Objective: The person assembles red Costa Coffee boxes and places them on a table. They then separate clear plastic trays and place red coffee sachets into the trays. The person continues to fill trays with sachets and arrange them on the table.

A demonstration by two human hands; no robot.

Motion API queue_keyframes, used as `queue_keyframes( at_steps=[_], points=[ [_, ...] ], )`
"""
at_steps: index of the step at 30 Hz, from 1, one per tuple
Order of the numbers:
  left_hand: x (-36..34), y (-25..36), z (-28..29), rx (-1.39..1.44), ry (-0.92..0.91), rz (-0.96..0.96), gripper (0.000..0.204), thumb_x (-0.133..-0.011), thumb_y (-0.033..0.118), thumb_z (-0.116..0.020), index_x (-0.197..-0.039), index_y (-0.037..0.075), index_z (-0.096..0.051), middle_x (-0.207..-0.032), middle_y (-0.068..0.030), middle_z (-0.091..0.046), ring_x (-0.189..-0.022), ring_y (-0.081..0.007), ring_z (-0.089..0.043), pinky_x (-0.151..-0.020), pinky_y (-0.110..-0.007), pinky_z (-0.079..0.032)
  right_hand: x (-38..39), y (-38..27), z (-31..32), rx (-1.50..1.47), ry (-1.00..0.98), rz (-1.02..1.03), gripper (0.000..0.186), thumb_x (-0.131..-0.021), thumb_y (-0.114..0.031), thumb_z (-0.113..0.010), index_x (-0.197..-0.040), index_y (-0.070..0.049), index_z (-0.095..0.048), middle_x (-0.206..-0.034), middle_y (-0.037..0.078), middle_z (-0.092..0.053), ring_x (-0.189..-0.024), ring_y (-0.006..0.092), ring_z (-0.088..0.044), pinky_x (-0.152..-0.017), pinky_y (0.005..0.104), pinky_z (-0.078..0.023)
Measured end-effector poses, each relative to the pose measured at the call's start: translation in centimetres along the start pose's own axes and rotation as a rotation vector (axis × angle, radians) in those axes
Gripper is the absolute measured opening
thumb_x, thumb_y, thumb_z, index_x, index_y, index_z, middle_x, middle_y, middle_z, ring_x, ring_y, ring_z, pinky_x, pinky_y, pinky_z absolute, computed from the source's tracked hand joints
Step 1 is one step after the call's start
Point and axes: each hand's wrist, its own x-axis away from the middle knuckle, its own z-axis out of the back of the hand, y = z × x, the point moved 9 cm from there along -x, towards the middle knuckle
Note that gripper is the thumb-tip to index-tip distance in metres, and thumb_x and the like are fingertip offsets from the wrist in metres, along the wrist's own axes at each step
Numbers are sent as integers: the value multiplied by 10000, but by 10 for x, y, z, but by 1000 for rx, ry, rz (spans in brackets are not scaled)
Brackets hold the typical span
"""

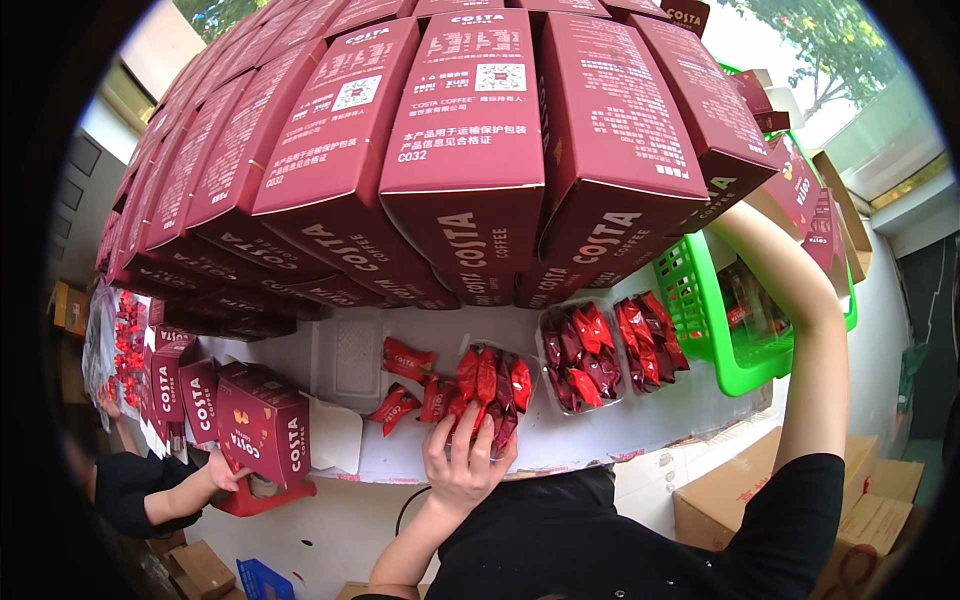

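My left hand [465,462] is closed over red and dark red wrapped sweets [487,385], heaped in a clear plastic tray. Its fingers bend onto the near sweets; the thumb is mostly hidden. Loose red wrapped sweets [408,358] lie just left of that tray. To its right, two more clear trays hold sweets: a nearer filled tray [580,355] and another filled tray [650,340]. My right arm stretches up past the green basket [735,375], its hand hidden behind the stacked dark red boxes [620,120].
An unfilled clear tray [348,360] sits left of the loose sweets. At the left, a co-worker's hand [225,470] touches a dark red box [265,420] with an open flap, beside similar boxes. Cardboard cartons [735,490] stand on the floor at the right.
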Motion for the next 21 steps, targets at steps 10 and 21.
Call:
queue_keyframes(
  at_steps=[10, 21],
  points=[
    [-3, 2, 0, 18, 25, -6, 463, -719, 233, -792, -1080, 30, -584, -1171, -149, -640, -1053, -345, -535, -895, -392, -477, -12, -2, 28, -110, 88, -35, 228, -852, -144, -558, -899, 52, -665, -826, 119, -630, -731, 208, -571, -662, 357, -488],
    [-1, 3, -2, 33, -7, -11, 455, -752, 218, -766, -1111, 13, -577, -1213, -183, -613, -1079, -376, -516, -904, -433, -464, 15, 34, 53, -788, 28, -221, 247, -842, -171, -557, -870, 49, -664, -781, 96, -614, -673, 161, -553, -603, 343, -480]
  ],
)
